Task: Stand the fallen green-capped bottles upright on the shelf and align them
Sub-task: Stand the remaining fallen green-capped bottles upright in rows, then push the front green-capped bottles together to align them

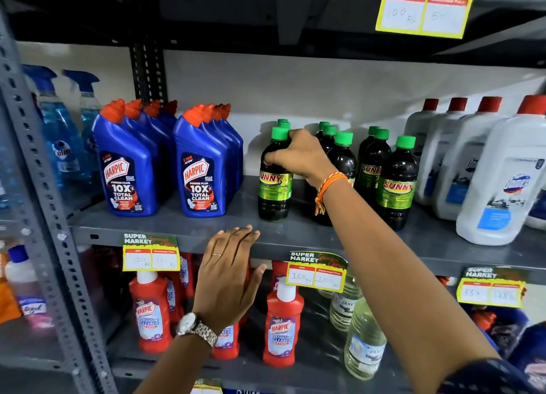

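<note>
Dark green-capped Sunny bottles stand upright in three rows on the grey middle shelf [177, 225]. My right hand [298, 156] is wrapped around the shoulder of the front bottle of the left row [274, 187]. The middle row [342, 151] sits partly behind my wrist. The right row's front bottle [397, 184] stands closest to the shelf edge. My left hand [227, 272] rests flat, fingers spread, on the shelf's front lip, holding nothing.
Blue Harpic bottles [201, 172] stand in rows left of the green-capped ones. White red-capped jugs [502, 175] crowd the right. Blue spray bottles [59, 133] sit at far left. The lower shelf holds red Harpic bottles [282, 319] and clear bottles [365, 340]. Price tags [316, 271] hang off the lip.
</note>
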Available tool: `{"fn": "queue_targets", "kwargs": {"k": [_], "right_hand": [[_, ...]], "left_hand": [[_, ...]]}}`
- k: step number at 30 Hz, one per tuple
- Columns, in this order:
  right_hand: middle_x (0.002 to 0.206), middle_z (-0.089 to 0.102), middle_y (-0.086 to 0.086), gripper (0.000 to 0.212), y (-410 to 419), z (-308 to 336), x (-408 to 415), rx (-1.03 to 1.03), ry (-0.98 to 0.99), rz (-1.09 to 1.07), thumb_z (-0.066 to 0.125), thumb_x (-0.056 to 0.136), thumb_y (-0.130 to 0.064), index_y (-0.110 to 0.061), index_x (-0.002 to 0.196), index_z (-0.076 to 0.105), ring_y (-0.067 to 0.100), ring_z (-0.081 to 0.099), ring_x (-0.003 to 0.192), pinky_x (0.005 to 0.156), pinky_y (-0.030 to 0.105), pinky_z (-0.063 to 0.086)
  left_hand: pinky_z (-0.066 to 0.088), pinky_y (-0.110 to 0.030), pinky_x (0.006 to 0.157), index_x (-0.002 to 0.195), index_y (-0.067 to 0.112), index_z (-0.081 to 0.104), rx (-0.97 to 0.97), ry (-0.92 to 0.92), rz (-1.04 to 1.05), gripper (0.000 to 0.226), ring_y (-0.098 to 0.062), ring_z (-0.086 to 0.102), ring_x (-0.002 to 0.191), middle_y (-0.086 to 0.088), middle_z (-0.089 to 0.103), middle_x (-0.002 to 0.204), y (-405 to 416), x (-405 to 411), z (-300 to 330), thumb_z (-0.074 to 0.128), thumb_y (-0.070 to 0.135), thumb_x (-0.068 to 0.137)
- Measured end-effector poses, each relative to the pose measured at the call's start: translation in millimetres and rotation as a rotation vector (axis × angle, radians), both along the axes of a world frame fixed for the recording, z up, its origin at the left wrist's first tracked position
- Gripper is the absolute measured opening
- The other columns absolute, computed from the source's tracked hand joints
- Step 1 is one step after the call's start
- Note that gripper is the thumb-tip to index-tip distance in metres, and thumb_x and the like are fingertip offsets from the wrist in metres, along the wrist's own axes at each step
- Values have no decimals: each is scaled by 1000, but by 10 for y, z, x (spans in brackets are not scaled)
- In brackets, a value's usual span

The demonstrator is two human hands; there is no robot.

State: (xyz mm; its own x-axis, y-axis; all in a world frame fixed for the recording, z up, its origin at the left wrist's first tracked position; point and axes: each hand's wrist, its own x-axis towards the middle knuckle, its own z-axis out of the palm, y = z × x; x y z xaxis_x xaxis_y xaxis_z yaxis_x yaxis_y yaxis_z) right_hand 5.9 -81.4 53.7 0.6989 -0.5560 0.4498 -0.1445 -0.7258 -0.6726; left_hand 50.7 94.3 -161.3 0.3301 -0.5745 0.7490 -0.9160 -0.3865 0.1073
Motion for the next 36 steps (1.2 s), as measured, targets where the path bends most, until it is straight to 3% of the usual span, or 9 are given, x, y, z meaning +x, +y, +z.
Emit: {"fn": "queue_targets", "kwargs": {"k": [3,10,18,20,23,25,28,32,36], "right_hand": [[83,71,-1,43,15,-46,21,-66,-8,-39,89,61,-47,-16,82,69,14,66,81,67,25,51],[74,66,-4,26,-5,18,-30,29,10,-47,86,60,-28,-16,73,67,9,63,73,55,20,46],[87,67,-6,50,77,-28,-191,-75,59,-10,87,63,-45,-12,94,66,14,64,82,58,17,44],[104,70,-6,69,100,-122,-391,-129,-25,-22,88,63,-52,-12,114,66,11,65,92,74,11,48],[102,71,-2,73,25,-470,-712,-91,-225,-192,91,64,-42,-12,124,62,14,68,92,88,29,58],[95,67,2,70,-129,-703,-866,-55,-237,-334,92,63,-35,-12,119,57,21,67,90,85,38,57],[116,62,10,88,-421,-883,-934,87,-87,-372,97,56,-27,-9,124,44,29,60,110,96,39,52],[128,60,12,90,-685,-954,-841,288,21,-155,95,60,-10,-6,131,40,28,57,121,109,44,46],[122,68,11,68,-803,-1023,-763,363,-62,-1,83,72,4,-7,130,48,25,63,117,109,45,47]], "left_hand": [[12,-33,126,142,14,53,-8,-6,-1,57,-23,49,137,-5,56,147,-6,7,-3,32,50,104],[17,-37,125,143,13,53,-42,-35,-12,54,-23,49,137,-6,56,147,-19,12,-20,37,47,103],[32,-39,115,133,18,61,-76,4,6,48,-22,57,126,0,64,137,-8,-37,70,40,47,101],[43,-37,97,115,25,68,-141,105,44,41,-19,65,105,6,72,115,-21,-71,301,41,51,100],[55,-37,84,116,23,65,-166,347,12,38,-14,67,90,5,73,106,-128,-21,694,61,52,93],[53,-38,98,140,14,51,-97,599,-38,68,-20,65,111,-7,65,131,-264,102,895,78,42,84],[42,-43,113,155,9,28,41,893,-80,104,-28,50,137,-13,48,153,-495,339,1098,87,38,75],[43,-43,115,117,29,58,43,991,-306,53,-17,62,122,-1,67,130,-735,487,1183,89,21,74],[40,-41,117,118,36,54,18,955,-397,53,-14,59,121,2,66,130,-805,543,1081,85,17,79]]}}
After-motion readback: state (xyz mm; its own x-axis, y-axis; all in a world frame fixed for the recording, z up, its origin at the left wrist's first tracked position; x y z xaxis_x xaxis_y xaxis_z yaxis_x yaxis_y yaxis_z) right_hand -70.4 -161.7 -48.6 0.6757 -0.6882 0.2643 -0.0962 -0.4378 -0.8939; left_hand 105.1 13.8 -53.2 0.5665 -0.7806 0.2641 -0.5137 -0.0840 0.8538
